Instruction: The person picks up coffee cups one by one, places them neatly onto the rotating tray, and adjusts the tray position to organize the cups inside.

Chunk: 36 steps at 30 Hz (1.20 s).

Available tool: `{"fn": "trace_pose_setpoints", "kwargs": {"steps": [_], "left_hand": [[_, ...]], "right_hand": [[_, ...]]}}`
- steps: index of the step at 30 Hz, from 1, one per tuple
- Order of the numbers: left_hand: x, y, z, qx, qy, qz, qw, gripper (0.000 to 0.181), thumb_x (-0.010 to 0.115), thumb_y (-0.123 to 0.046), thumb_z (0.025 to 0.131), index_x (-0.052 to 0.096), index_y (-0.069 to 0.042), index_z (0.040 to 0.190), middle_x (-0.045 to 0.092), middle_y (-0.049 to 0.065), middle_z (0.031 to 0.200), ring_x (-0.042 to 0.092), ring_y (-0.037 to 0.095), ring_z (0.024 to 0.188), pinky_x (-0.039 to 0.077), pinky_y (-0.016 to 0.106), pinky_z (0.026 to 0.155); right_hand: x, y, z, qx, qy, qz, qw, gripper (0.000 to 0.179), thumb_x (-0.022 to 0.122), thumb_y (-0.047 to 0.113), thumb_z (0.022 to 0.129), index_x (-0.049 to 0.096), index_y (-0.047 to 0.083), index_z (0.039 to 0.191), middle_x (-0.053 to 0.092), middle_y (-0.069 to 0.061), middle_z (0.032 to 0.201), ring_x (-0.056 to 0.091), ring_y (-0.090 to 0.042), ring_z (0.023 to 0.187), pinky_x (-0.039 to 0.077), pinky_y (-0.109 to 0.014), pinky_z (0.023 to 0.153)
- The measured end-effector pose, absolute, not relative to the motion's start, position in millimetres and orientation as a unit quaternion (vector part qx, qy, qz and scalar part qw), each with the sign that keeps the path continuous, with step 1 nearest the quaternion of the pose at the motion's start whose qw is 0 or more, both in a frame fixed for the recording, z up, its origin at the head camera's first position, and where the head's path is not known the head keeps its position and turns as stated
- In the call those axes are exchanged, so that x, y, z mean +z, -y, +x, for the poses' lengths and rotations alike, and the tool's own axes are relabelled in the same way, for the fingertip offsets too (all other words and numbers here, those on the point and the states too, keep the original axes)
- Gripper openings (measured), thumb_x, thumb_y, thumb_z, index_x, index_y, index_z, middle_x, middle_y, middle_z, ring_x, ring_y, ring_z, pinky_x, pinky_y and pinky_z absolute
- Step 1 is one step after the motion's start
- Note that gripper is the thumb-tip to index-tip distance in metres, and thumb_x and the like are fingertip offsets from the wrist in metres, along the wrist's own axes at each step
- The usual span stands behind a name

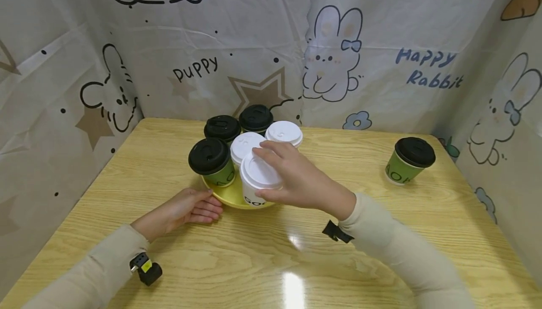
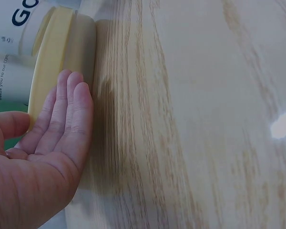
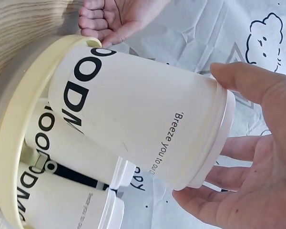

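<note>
My right hand [image 1: 296, 177] grips a white paper cup [image 3: 133, 105] near its white lid, thumb on one side and fingers on the other. The cup's base lies just inside the front rim of a round yellow tray [image 1: 230, 201]. At the tray's front left, my left hand [image 1: 190, 210] has its palm turned up and fingers straight. Its thumb [image 2: 12, 124] touches the rim, and the fingers lie along the outer side. Two more white-lidded cups, one with its lid [image 1: 284, 132] at the back right, stand on the tray beside several black-lidded cups, including a green one [image 1: 220, 177].
Another green cup with a black lid [image 1: 408, 161] stands alone at the table's right side. The light wooden table [image 1: 237, 262] ends at a cloth backdrop [image 1: 262, 31] with cartoon drawings, which also rises along the left and right sides.
</note>
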<state>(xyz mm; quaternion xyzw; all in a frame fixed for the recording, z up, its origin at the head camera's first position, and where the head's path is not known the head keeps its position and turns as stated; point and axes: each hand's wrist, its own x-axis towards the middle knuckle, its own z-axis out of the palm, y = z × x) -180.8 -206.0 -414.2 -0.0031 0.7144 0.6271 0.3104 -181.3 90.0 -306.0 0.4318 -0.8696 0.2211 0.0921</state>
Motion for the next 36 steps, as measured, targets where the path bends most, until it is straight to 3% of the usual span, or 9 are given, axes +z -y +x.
{"fn": "trace_pose_setpoints", "kwargs": {"steps": [17, 36], "left_hand": [[-415, 207, -181, 0.631, -0.709, -0.004, 0.315, 0.05, 0.034, -0.028, 0.105, 0.053, 0.016, 0.119, 0.071, 0.013, 0.101, 0.069, 0.018, 0.087, 0.057, 0.031, 0.081], [-415, 208, -182, 0.628, -0.71, 0.005, 0.317, 0.05, 0.033, -0.027, 0.105, 0.053, 0.017, 0.12, 0.071, 0.014, 0.101, 0.069, 0.018, 0.088, 0.057, 0.03, 0.08]], "right_hand": [[-320, -61, -185, 0.184, 0.885, 0.418, 0.09, 0.077, 0.078, 0.04, 0.079, 0.047, 0.005, 0.14, 0.044, -0.019, 0.142, 0.042, -0.034, 0.126, 0.033, -0.044, 0.111], [-345, -32, -181, 0.11, 0.891, 0.411, 0.157, 0.073, 0.07, 0.047, 0.084, 0.047, 0.002, 0.137, 0.041, -0.02, 0.144, 0.045, -0.033, 0.124, 0.041, -0.041, 0.105]]}}
